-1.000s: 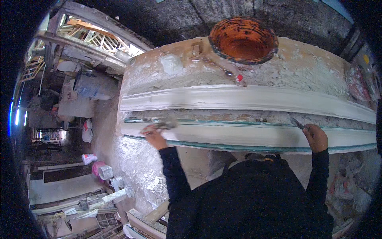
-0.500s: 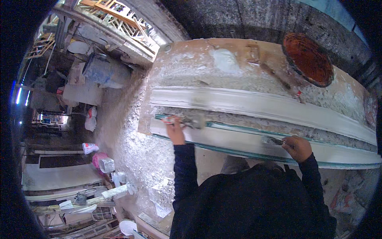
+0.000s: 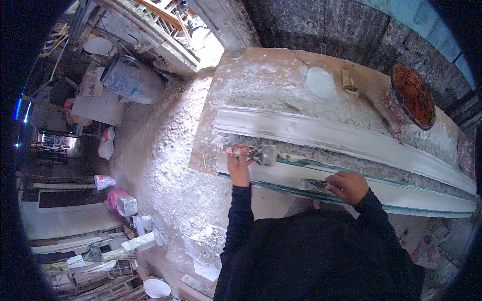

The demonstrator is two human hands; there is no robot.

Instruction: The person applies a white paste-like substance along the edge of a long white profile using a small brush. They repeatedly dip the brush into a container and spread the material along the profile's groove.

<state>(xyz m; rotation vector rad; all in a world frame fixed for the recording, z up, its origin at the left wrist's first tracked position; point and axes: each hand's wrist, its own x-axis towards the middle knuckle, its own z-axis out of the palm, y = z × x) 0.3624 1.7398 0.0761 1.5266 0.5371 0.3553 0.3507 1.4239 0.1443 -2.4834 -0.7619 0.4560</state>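
Observation:
A long white moulding strip with teal edges (image 3: 406, 193) lies along the near side of the table. My left hand (image 3: 239, 168) is closed round the red and white handle of what looks like a flat brush (image 3: 264, 154), its wide end caked grey, over the strip's left end. In my right hand (image 3: 351, 186) is a putty knife (image 3: 315, 184), fingers wrapped on its handle, the dark blade lying low over the white face of the strip. Whether the blade touches the surface I cannot tell.
Behind runs a second white moulding (image 3: 301, 125), with grey plaster residue between the two. On the plaster-spattered table (image 3: 281, 60) stand an orange-lined basin (image 3: 414, 95), a white patch (image 3: 320, 83) and a small wooden block (image 3: 348, 80). A blue barrel (image 3: 133, 80) stands at the far left.
My right hand has moved the putty knife leftward along the strip, closer to my left hand. The view has turned, shifting the table rightward. Both hands keep their hold.

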